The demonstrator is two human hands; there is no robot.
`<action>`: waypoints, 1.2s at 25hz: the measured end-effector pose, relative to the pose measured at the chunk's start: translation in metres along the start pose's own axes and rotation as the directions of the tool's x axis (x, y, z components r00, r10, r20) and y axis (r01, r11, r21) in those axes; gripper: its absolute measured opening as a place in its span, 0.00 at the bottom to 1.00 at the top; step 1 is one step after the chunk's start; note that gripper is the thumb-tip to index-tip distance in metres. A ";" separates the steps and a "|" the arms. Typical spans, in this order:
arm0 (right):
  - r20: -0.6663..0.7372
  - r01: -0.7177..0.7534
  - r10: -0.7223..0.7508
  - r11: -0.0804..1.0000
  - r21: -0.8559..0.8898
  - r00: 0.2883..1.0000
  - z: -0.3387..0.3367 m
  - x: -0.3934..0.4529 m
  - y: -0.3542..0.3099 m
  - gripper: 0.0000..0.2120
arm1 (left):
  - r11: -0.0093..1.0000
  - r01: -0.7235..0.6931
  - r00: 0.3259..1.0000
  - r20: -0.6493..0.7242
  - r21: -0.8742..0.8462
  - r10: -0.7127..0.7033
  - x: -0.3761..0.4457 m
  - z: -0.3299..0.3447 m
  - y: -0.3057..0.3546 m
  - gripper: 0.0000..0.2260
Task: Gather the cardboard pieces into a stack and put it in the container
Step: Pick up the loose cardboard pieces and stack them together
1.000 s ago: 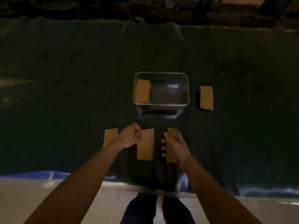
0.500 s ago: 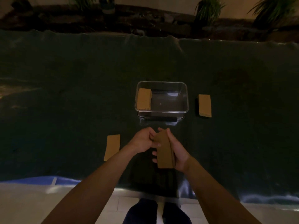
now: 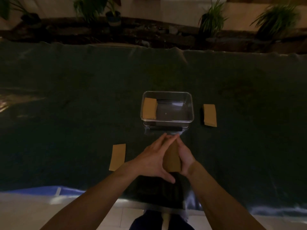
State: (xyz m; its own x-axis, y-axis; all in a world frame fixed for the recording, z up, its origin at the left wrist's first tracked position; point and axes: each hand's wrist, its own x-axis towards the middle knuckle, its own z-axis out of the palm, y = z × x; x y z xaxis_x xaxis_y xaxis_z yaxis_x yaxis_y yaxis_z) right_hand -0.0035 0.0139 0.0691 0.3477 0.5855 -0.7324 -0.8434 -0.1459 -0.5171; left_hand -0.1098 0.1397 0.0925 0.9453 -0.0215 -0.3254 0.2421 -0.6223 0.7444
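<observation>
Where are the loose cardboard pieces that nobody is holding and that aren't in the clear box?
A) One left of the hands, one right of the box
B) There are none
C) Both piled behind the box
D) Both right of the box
A: one loose cardboard piece lies flat left of the left hand, and another loose piece lies right of the clear container.

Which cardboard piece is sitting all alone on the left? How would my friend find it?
Start at the clear plastic container in the middle of the dark green sheet. Look nearer and leftward, beside the left hand. The flat cardboard piece lies there bare on the sheet, not held or boxed.
</observation>
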 end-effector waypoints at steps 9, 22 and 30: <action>-0.011 -0.014 0.014 1.000 0.007 1.000 0.011 -0.013 -0.001 0.28 | 0.957 -0.081 0.996 -0.025 0.279 0.091 -0.007 -0.006 0.012 0.60; -0.071 -0.072 0.062 0.988 -0.135 0.995 -0.011 -0.026 -0.027 0.36 | 0.939 -0.007 0.994 -0.096 0.344 0.043 0.017 0.009 0.050 0.60; 0.013 -0.012 0.014 0.994 -0.107 1.000 0.017 -0.023 -0.018 0.23 | 0.921 0.032 0.994 -0.110 0.388 0.012 0.007 -0.016 0.027 0.60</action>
State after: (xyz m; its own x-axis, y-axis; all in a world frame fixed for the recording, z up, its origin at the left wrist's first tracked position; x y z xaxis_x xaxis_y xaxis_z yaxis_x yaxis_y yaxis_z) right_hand -0.0030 0.0166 0.1032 0.3308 0.5937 -0.7335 -0.7991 -0.2372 -0.5524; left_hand -0.0931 0.1358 0.1195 0.9665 0.0575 -0.2502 0.1684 -0.8776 0.4488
